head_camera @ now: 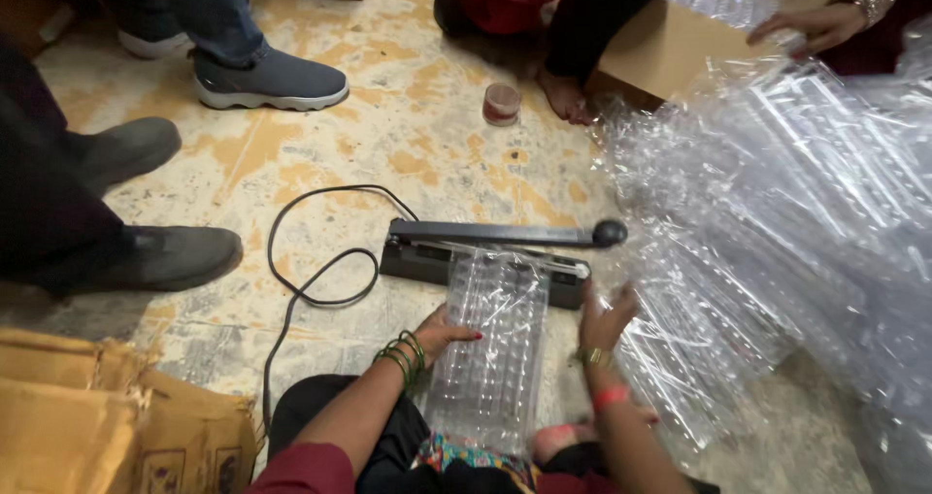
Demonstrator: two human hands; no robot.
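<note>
Two hands (442, 334) (604, 319) steady clear tray (490, 344) at sealer (485, 251); plastic heap (777, 242) beside.

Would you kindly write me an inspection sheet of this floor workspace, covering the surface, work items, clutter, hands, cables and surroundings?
Surface: worn, stained floor.
Job's things: clear plastic tray lying with its far end in the black sealer, whose arm is raised.
Clutter: large heap of clear plastic trays at right; small round cup; brown boxes at lower left.
Grippers: left hand touches the tray's left edge; right hand open at its right side.
Cables: black cord loops left from the sealer.
Surroundings: other people's shoes and another person's hand at a cardboard box.
</note>
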